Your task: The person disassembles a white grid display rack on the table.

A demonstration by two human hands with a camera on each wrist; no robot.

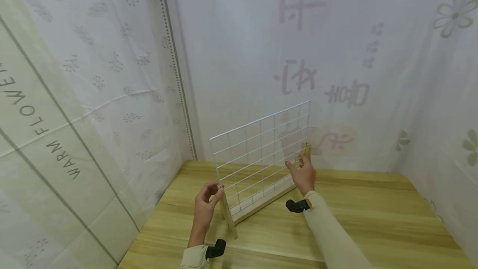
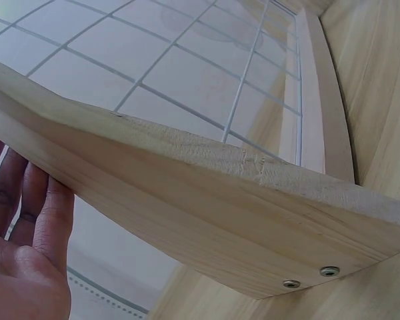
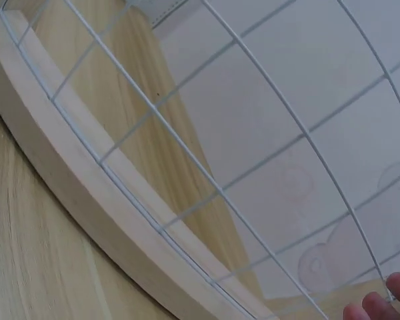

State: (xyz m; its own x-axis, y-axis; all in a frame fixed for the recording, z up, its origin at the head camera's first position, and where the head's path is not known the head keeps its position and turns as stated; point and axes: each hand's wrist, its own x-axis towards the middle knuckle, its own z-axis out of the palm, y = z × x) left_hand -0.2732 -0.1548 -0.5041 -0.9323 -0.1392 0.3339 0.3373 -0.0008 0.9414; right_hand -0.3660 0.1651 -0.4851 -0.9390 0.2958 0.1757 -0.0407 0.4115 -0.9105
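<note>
A white wire grid (image 1: 260,120) stands upright in a wooden stand, its lower edge set in a groove along the wooden base bar (image 3: 53,160). At the near left end, my left hand (image 1: 205,202) pinches the top of the left wooden side panel (image 1: 226,211) between thumb and fingers. In the left wrist view its fingers (image 2: 55,220) lie against this panel, which has two metal screws (image 2: 329,271) low on its outer face. My right hand (image 1: 304,175) grips the right wooden side panel (image 1: 308,150) at the far end, partly covering it.
The stand rests on a wood-grain table (image 1: 358,219). Printed curtains (image 1: 239,53) hang behind it and along both sides. A black wrist mount (image 1: 297,206) sits on my right wrist, another black mount (image 1: 215,249) on the left.
</note>
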